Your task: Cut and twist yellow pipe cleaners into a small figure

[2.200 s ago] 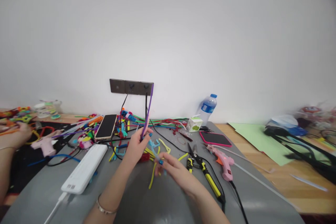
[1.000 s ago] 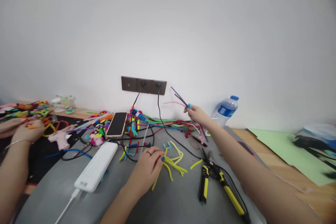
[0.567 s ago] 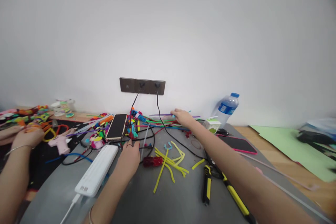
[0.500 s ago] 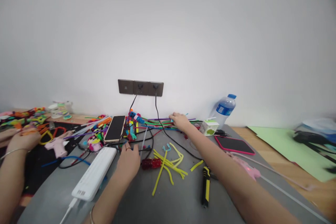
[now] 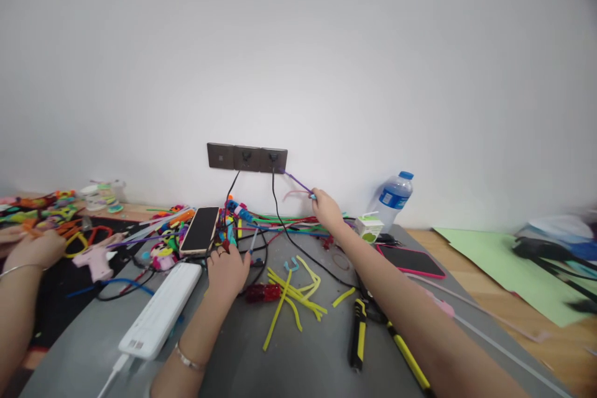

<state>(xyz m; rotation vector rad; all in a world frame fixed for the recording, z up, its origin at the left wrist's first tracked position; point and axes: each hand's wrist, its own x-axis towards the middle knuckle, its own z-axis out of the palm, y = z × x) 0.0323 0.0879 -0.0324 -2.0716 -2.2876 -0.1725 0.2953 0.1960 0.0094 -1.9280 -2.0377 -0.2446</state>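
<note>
My right hand is closed on a purple pipe cleaner, lifted in front of the wall with its free end pointing up left. A thin pink strand and a light-blue bit also show at the fingertips. Below lie several green, red and purple pipe cleaners. My left hand is low over the table with curled fingers, beside a pale stick and black cables; what its fingertips hold is hidden. Yellow pipe cleaner pieces and a red-handled tool lie to its right.
Pliers with black-and-yellow handles lie under my right forearm. Around are a white power bank, two phones, a small box, a water bottle and a pink glue gun. Another person's hand works at the left.
My right hand has come up from the pile with the purple pipe cleaner. My left hand has shifted slightly up. The view has moved a little, uncovering more of the pliers.
</note>
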